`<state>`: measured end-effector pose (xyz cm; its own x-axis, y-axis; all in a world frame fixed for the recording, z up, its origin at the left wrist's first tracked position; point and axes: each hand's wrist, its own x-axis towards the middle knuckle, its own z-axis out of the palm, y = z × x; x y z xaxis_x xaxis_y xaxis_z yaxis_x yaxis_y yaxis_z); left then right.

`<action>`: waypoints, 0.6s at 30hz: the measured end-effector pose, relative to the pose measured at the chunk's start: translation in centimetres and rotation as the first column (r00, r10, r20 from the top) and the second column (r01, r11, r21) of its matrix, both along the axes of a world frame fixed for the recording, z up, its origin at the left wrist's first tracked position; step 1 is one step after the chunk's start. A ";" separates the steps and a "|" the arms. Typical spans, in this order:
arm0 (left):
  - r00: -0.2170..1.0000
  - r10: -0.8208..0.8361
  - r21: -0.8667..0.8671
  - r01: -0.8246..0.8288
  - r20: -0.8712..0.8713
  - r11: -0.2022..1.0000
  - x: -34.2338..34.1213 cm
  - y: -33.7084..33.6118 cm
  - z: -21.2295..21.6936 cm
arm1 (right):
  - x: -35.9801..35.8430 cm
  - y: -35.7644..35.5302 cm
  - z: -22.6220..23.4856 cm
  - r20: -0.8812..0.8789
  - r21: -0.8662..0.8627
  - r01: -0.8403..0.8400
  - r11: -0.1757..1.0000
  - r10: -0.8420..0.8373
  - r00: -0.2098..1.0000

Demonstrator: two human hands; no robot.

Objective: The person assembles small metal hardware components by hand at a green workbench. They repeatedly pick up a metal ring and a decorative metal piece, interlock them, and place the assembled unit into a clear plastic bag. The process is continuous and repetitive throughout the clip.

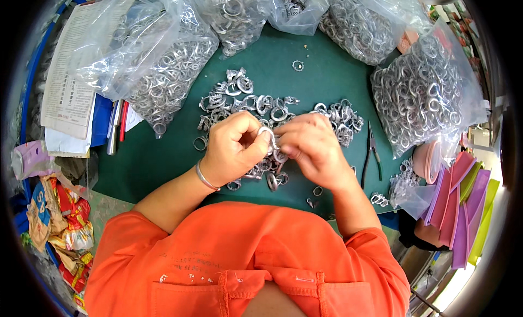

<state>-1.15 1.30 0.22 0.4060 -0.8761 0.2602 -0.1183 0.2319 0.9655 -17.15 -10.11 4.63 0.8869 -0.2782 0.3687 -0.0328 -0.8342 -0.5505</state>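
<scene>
A silver ring (268, 136) sits right in the middle, pinched between both hands just above the green mat (163, 159). The left hand (233, 148) curls tightly around its left side, thumb and fingers clamped on the metal; a thin bangle (205, 178) circles that wrist. The right hand (311, 147) meets it from the right, fingertips closed on the same ring, knuckles bent over it. Under and just beyond the hands lies a loose heap of rings (256, 104), spread left to right across the mat. To the right, near the right forearm, black-handled pliers (371, 153) lie on the mat. Farther out, clear bags of rings (419, 93) crowd the far and right edges. Far left there's a printed sheet (68, 82), with pens (115, 126) beside it. Pink and purple folders (460, 202) fan out at the near right.
</scene>
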 end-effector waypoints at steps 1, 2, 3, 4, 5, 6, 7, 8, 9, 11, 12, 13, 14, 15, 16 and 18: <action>0.990 -0.001 0.066 -0.009 0.142 0.998 0.5 0.1 0.7 | 0.0 -0.7 -0.6 0.023 -0.021 0.072 0.997 -0.072 0.997; 0.973 -0.001 0.054 -0.011 0.230 0.998 0.5 0.1 0.9 | 0.1 -1.4 -0.2 -0.016 -0.101 0.145 0.984 -0.147 0.989; 0.947 0.002 0.037 -0.015 0.323 0.999 0.7 -0.2 1.1 | 0.9 -2.1 -0.1 -0.024 -0.147 0.216 0.965 -0.222 0.975; 0.911 0.008 0.020 -0.018 0.413 1.000 0.9 -0.5 1.5 | 1.5 -2.6 -0.1 -0.027 -0.192 0.285 0.939 -0.295 0.955; 0.924 -0.026 0.057 0.005 0.382 0.998 0.5 -0.3 1.0 | 1.9 -3.0 -0.3 -0.058 -0.234 0.306 0.923 -0.328 0.943; 0.903 0.024 -0.039 -0.008 0.430 0.999 0.5 -0.7 0.3 | 2.1 -3.5 -0.7 -0.126 -0.234 0.299 0.925 -0.334 0.934; 0.915 0.018 -0.019 -0.012 0.404 1.000 0.4 -0.8 0.3 | 1.9 -3.9 -1.3 -0.193 -0.236 0.295 0.926 -0.343 0.919; 0.926 0.013 0.001 -0.015 0.376 1.000 0.3 -0.7 0.5 | 1.9 -4.2 -1.3 -0.260 -0.237 0.292 0.926 -0.351 0.900; 0.944 0.012 0.031 -0.023 0.329 0.999 0.2 -0.5 0.6 | 2.0 -4.1 -0.9 -0.267 -0.245 0.300 0.922 -0.361 0.893; 0.963 0.001 0.067 -0.020 0.270 0.998 0.7 -0.4 1.0 | 2.4 -3.6 -0.3 -0.235 0.197 0.432 0.880 -0.386 0.892; 0.978 -0.004 0.111 -0.020 0.209 0.994 0.5 -0.2 1.3 | 2.3 -3.2 -0.3 -0.235 0.413 0.462 0.785 -0.398 0.887; 0.996 -0.008 0.081 0.002 0.084 0.997 0.4 -0.3 1.1 | 2.1 -3.0 -0.7 -0.200 0.601 0.384 0.701 -0.334 0.921; 0.999 -0.018 0.048 0.020 -0.043 0.999 0.2 -0.5 0.8 | 2.3 -2.8 -0.5 -0.172 0.688 0.336 0.644 -0.305 0.937; 0.983 -0.037 0.026 0.042 -0.179 0.999 -0.3 -0.2 0.5 | 2.3 -1.8 -0.2 -0.154 0.770 0.295 0.566 -0.283 0.947; 0.959 -0.116 0.049 0.133 -0.258 0.990 -0.1 0.1 0.3 | 2.1 -1.1 0.2 -0.133 0.841 0.251 0.480 -0.266 0.955; 0.928 -0.203 -0.006 0.211 -0.311 0.977 0.4 -0.1 -0.2 | 2.1 -0.7 0.3 -0.141 0.853 0.230 0.469 -0.217 0.966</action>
<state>-0.77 1.20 0.02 0.2713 -0.9542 0.1262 0.2342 0.1926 0.9529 -15.08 -10.86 4.94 0.7488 -0.6388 -0.1770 -0.1581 0.0873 -0.9836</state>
